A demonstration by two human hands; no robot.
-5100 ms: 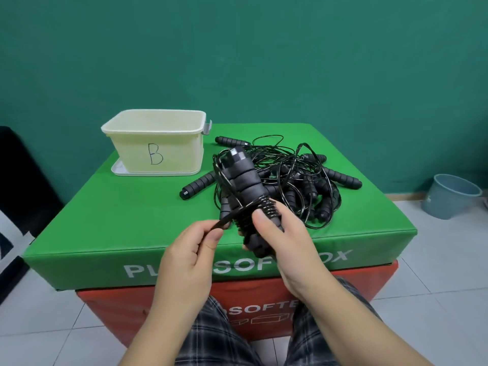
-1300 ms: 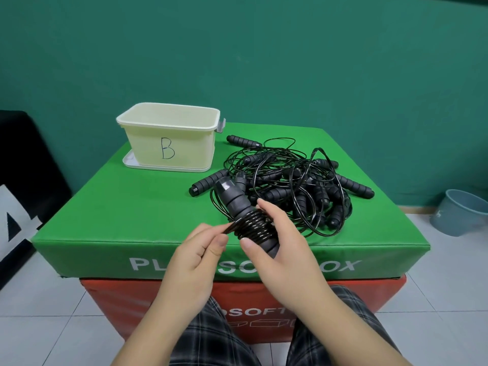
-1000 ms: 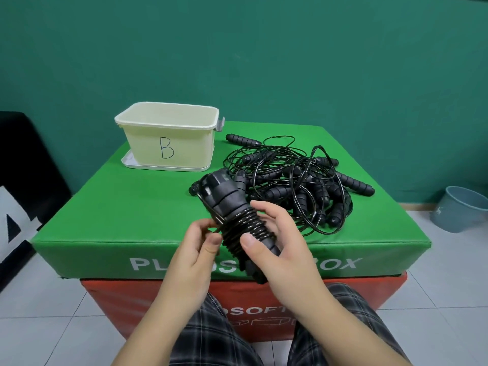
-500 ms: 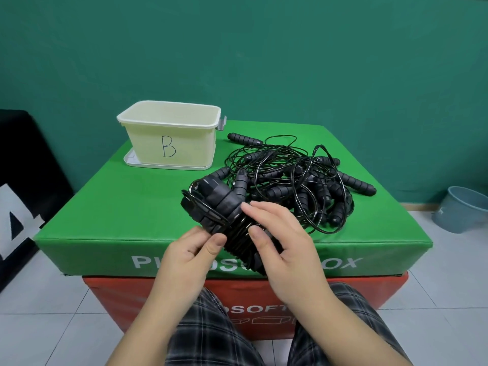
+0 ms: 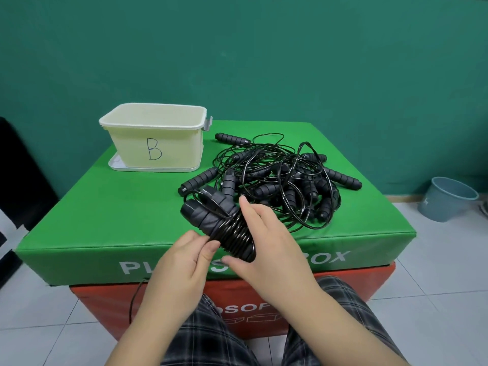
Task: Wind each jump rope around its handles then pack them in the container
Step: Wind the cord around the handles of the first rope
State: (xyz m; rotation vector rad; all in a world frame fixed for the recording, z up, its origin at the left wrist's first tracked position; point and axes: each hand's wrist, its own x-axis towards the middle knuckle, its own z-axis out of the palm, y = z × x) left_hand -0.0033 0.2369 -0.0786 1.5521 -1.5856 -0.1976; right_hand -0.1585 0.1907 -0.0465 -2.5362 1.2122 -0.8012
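Right hand (image 5: pixel 266 241) grips the wound jump rope (image 5: pixel 224 225); left hand (image 5: pixel 184 262) apparently pinches its cord.

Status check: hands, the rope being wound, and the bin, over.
Both hands on wound rope: right hand grips coils, left hand pinches near end. Bin looks empty. Tangled pile waits, clear of bin.
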